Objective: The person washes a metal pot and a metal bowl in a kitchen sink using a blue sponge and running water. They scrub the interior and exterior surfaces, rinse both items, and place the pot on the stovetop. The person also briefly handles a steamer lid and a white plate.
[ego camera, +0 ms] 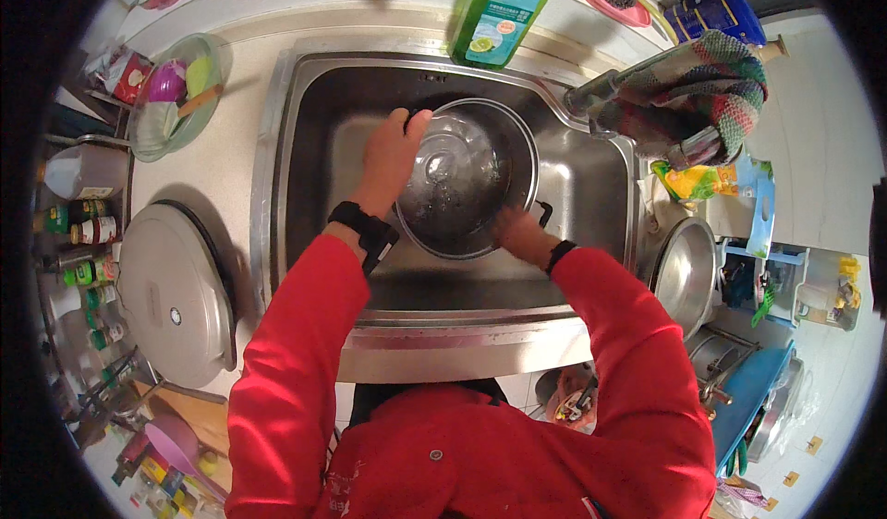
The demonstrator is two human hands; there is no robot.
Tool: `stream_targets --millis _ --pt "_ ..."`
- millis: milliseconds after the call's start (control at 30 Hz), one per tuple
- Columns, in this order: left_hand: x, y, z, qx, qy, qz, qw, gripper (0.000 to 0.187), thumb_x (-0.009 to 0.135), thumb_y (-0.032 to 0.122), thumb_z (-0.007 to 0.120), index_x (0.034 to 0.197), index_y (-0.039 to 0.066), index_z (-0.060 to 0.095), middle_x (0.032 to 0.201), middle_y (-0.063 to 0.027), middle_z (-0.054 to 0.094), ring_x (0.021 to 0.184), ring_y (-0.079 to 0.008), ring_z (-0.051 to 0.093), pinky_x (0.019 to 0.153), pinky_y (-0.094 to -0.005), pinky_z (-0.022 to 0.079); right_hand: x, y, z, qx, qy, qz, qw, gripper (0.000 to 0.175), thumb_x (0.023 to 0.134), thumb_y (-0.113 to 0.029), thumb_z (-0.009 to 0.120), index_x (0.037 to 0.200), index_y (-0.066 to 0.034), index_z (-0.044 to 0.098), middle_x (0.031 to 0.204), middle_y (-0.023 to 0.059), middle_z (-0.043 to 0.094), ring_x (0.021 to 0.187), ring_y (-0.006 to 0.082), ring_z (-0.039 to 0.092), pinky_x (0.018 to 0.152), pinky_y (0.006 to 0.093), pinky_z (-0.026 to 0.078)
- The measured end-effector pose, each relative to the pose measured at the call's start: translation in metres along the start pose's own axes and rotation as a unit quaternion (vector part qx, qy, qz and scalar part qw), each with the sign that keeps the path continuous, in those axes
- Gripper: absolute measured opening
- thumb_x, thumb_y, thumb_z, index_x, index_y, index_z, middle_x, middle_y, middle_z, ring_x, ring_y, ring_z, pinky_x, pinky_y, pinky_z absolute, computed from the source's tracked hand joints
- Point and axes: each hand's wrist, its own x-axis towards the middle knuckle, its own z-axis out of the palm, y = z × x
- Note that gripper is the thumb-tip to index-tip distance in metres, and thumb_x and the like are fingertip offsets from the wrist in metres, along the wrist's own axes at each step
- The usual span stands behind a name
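A round metal pot point(471, 165) with a shiny, wet-looking inside sits in the stainless steel sink point(332, 269). My left hand point(391, 162) grips the pot at its upper left rim, where a bit of dark handle shows by the fingers. Over the lower right rim reaches my right hand point(520, 235), its fingers blurred against the pot's inner wall; whether they hold anything cannot be made out. A black side handle point(545, 212) sticks out just beyond that hand. Both wrists wear black bands.
A checked cloth point(727, 96) drapes over the faucet point(596, 96). Behind the sink stands a green detergent bottle point(509, 16). On the left counter are a glass bowl point(208, 120) with a purple onion and a large grey lid point(177, 294). A metal basin point(686, 276) leans at right.
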Motion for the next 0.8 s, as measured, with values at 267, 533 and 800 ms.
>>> stream_targets --millis 267,533,800 --pt "0.011 -0.019 0.009 -0.015 0.057 0.108 0.992 0.043 0.079 0.035 0.059 0.101 -0.002 0.058 0.1 -0.021 0.057 0.097 -0.0336 0.053 0.086 -0.038 0.041 0.021 -0.046 -0.012 0.189 0.014 -0.042 0.981 0.013 0.069 -0.015 0.057 0.075 -0.0058 0.063 0.069 0.0138 0.062 0.063 0.0276 0.063 0.053 0.0394 0.05" --pt "-0.015 -0.052 -0.024 -0.04 -0.055 -0.026 0.997 0.044 0.08 0.035 0.057 0.105 -0.001 0.057 0.103 -0.0197 0.059 0.098 -0.0305 0.055 0.086 -0.036 0.042 0.049 -0.11 -0.052 0.419 0.018 0.055 0.906 0.015 0.069 -0.015 0.054 0.067 -0.0009 0.061 0.067 0.0192 0.06 0.063 0.0384 0.06 0.055 0.0454 0.048" --pt "-0.037 -0.082 -0.057 0.049 -0.168 -0.129 0.976 0.043 0.082 0.039 0.056 0.09 -0.003 0.059 0.08 -0.0138 0.063 0.075 -0.0254 0.062 0.067 -0.034 0.046 0.146 -0.07 -0.086 0.483 0.134 0.099 0.86 0.018 0.073 -0.015 0.055 0.073 0.0013 0.063 0.076 0.0241 0.059 0.071 0.038 0.059 0.059 0.0456 0.047"
